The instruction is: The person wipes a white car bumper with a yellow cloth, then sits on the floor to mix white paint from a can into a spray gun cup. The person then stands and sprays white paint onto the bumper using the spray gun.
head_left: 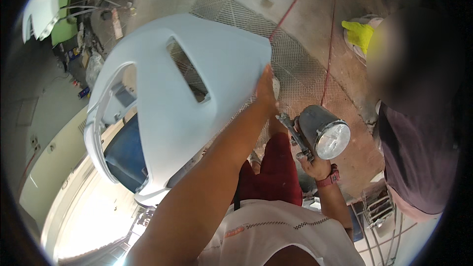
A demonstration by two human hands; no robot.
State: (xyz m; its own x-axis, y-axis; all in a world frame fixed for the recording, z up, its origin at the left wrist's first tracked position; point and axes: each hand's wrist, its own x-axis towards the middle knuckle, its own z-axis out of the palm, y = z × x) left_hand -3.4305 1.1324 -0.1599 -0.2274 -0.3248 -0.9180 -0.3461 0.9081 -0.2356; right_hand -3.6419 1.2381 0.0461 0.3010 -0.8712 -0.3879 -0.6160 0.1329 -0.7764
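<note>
A large pale grey-white car bumper [212, 64] stands in front of me and to the left, with a slot through its face and a wide opening on its left part. My left hand [266, 91] is stretched against the bumper's right edge, its fingers pointing away from me along that edge. In my right hand [316, 167] is a spray gun [301, 140], gripped low beside my right thigh. Its dark round cup [320, 123] has a whitish, paint-smeared end. Part of the left fingers is hidden by the edge.
A red hose [327, 79] runs across the floor near the gun. To the right stands another person [419, 143] in dark clothes, near a yellow item [359, 34]. A metal rack [382, 207] is at lower right. A green-and-white panel [61, 0] and clutter lie far left.
</note>
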